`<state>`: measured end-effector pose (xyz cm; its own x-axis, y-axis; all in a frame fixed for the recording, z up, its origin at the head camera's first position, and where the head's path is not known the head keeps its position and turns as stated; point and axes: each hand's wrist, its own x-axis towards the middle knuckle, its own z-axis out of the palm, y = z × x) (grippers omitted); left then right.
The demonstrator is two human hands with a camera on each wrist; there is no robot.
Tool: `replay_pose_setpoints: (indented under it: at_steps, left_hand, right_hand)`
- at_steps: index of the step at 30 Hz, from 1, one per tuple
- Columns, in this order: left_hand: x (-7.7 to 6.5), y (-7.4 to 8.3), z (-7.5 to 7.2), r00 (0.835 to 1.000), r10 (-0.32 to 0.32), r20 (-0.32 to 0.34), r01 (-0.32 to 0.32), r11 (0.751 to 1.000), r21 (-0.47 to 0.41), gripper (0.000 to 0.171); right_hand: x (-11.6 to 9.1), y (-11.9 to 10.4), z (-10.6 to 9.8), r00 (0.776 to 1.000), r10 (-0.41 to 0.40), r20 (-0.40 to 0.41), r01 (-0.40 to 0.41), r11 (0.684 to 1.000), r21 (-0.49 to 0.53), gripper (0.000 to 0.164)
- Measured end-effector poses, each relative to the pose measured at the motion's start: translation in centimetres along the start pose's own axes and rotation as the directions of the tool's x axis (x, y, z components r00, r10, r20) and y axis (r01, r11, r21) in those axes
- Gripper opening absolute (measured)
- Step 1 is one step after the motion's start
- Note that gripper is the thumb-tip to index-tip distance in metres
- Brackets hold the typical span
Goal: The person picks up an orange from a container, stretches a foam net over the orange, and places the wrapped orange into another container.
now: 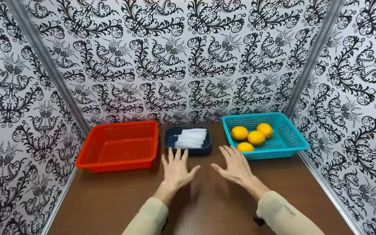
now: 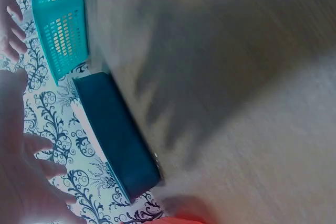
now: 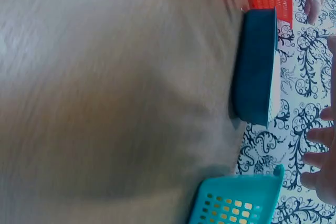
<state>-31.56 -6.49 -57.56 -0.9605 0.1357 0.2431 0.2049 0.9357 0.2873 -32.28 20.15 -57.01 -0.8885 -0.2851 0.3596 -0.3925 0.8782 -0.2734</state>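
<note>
Both hands hover over the brown table with fingers spread and nothing held. My left hand (image 1: pixel 176 169) is just in front of a small dark blue tray (image 1: pixel 188 150), which holds a stack of white netting (image 1: pixel 192 138). My right hand (image 1: pixel 235 164) is near the front left corner of a turquoise basket (image 1: pixel 273 153). Inside that basket lie several yellow-orange fruits (image 1: pixel 256 137), lemon- or orange-like. In the left wrist view the left hand (image 2: pixel 31 177) shows at the left edge; the right hand (image 3: pixel 323 156) shows at the right edge of the right wrist view.
A red-orange basket (image 1: pixel 116 164) stands on the left of the table (image 1: pixel 116 199), with nothing seen inside. Patterned wall panels (image 1: pixel 188 65) close in the back and both sides, joined by grey metal posts (image 1: pixel 315 55).
</note>
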Motion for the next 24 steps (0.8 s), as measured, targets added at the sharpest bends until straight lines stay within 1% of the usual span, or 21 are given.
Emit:
replay_pose_setpoints:
  at_steps: [5,9,14,19,24]
  left_hand:
    - [0.6,1.0,-0.4,0.999,0.037,-0.007,-0.037,0.999,-0.001,0.085]
    - [1.0,1.6,-0.6,0.998,0.064,-0.016,-0.064,0.998,-0.010,0.078]
    - [1.2,2.2,-0.6,0.996,0.090,-0.030,-0.090,0.996,-0.010,0.067]
    - [1.5,2.9,-0.6,0.993,0.107,-0.041,-0.107,0.994,0.019,0.056]
    - [1.9,3.6,-0.2,0.986,0.152,-0.068,-0.149,0.988,0.041,0.047]
  right_hand:
    - [0.3,0.9,-1.1,0.999,0.031,0.025,-0.031,1.000,-0.002,0.076]
    - [0.6,1.7,-1.8,0.999,0.041,0.019,-0.040,0.999,-0.010,0.065]
    - [0.9,2.7,-2.6,0.999,0.047,-0.011,-0.047,0.999,-0.026,0.061]
    - [1.2,4.0,-3.3,0.998,0.046,-0.031,-0.047,0.999,-0.014,0.056]
    - [1.7,5.6,-4.1,0.996,0.076,-0.041,-0.075,0.997,0.015,0.052]
